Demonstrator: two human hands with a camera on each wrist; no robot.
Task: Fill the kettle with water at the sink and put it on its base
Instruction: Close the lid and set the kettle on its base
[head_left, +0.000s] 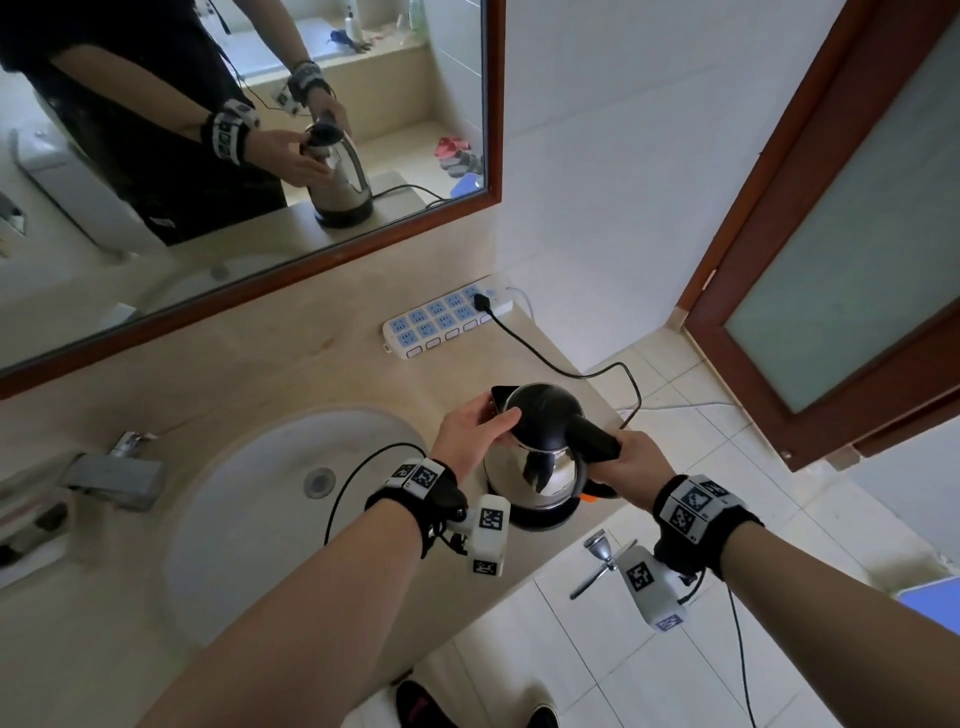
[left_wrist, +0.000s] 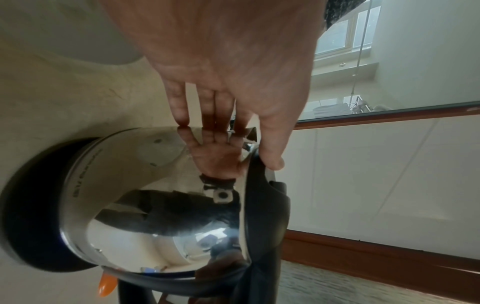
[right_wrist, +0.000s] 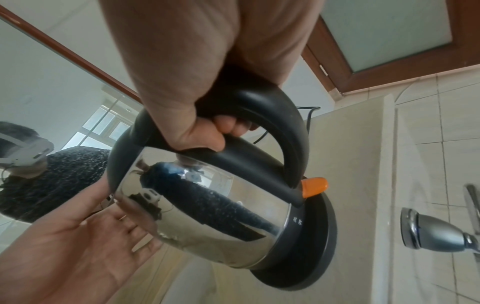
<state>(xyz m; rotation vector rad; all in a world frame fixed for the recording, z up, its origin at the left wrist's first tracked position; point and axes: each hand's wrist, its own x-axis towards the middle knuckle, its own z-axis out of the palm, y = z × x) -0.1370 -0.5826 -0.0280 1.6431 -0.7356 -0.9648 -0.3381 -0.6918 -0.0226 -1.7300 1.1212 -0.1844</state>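
Note:
A steel kettle (head_left: 551, 475) with a black lid and handle stands on its round black base (head_left: 543, 519) on the counter, right of the sink (head_left: 249, 525). My right hand (head_left: 626, 457) grips the black handle (right_wrist: 259, 107), fingers curled round it. My left hand (head_left: 493, 418) rests on the kettle's top by the spout. In the left wrist view its fingers (left_wrist: 182, 111) lie straight against the steel wall and the thumb (left_wrist: 272, 158) touches the lid's rim. An orange switch (right_wrist: 314, 186) sticks out under the handle. Whether there is water inside is hidden.
A faucet (head_left: 117, 473) stands at the sink's left. A white power strip (head_left: 441, 322) lies by the wall, with the black cord (head_left: 571, 371) running to the base. The mirror (head_left: 234, 156) hangs behind. The counter edge (head_left: 597, 525) is just right of the kettle, with tiled floor and a door (head_left: 831, 234) beyond.

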